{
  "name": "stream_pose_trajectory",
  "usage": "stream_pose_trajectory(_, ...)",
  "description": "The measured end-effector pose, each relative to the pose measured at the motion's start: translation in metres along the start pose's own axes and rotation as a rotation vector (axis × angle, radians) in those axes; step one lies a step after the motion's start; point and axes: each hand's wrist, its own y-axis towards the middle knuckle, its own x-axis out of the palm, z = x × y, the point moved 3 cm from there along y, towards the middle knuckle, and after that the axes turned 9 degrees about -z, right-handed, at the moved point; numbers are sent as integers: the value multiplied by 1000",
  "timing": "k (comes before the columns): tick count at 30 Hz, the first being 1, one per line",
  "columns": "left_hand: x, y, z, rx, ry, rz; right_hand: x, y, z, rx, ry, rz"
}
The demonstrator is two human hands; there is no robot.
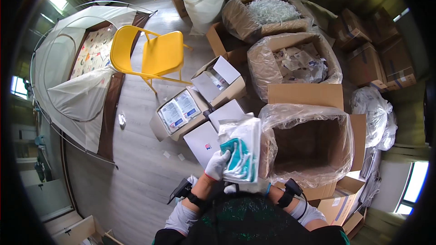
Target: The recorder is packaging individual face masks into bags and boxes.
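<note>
My left hand [217, 165], in a white knit glove, is closed on the left edge of a clear plastic packet [251, 147]. Folded teal and white fabric [239, 156] shows at the packet's front; whether it lies inside or on top I cannot tell. My right hand [254, 187], gloved in white too, lies at the packet's lower edge, close to my body. Most of its fingers are hidden, so its grip does not show. Just beyond the packet are the white flaps of an open carton [202, 143]. To the right stands a large plastic-lined cardboard box [309, 147].
Flat packets fill one small carton [179, 111]; another open carton [220, 81] adjoins it. Farther back are lined boxes of packets [302, 61] and clear crumpled plastic [274, 11], plus a white sack [202, 2]. A yellow folding chair [161, 54] and a tent [81, 77] stand left.
</note>
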Motion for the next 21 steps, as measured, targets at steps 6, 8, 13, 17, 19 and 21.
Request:
stream_pose_trajectory(6, -23, 10, -13, 97, -405, -21, -3, 10, 22, 144, 633, -166)
stream_pose_trajectory(8, -22, 17, -6, 158, -458, -90, -4, 13, 18, 112, 761, 19)
stream_pose_trajectory(13, -24, 30, 19, 291, -399, 34, -9, 17, -9, 349, 164, 506)
stream_pose_trajectory(17, -38, 37, 26, 430, 31, 200, -17, 21, -13, 281, 531, 427)
stream_pose_trajectory(19, -53, 40, 35, 396, -106, 57, -17, 20, -16, 70, 820, 343)
stream_pose_trajectory(21, -62, 43, 41, 341, -263, -58, -26, 15, -17, 206, 631, 283)
